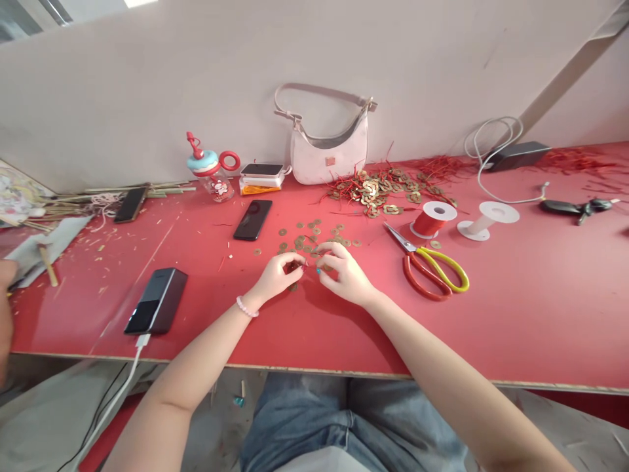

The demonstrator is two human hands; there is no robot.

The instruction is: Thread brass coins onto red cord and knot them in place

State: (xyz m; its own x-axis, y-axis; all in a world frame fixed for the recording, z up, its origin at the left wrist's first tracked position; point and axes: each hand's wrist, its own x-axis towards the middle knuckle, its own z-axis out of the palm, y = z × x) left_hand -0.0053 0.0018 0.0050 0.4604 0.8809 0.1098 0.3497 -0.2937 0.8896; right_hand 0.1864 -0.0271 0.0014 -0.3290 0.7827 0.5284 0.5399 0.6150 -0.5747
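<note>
My left hand (279,275) is closed in a pinch, with brass-coloured holed coins (293,287) showing under and between its fingers. A thin red thread seems to run from its fingertips towards my right hand, hard to make out against the red table. Close beside it, my right hand (346,274) is bent, thumb and fingers drawn together; what they hold is too small to tell. Several loose coins (299,244) lie flat just beyond both hands. To the right are scissors (427,265) with one red and one yellow handle, and a spool of red thread (428,221).
Behind lies a heap of coins with red threads (373,190) before a pale handbag (329,154). An emptier white spool (484,221) stands right. Left are a black phone (253,220), a cup (216,180) and a cabled power bank (170,301). Another person's arm (6,314) shows far left.
</note>
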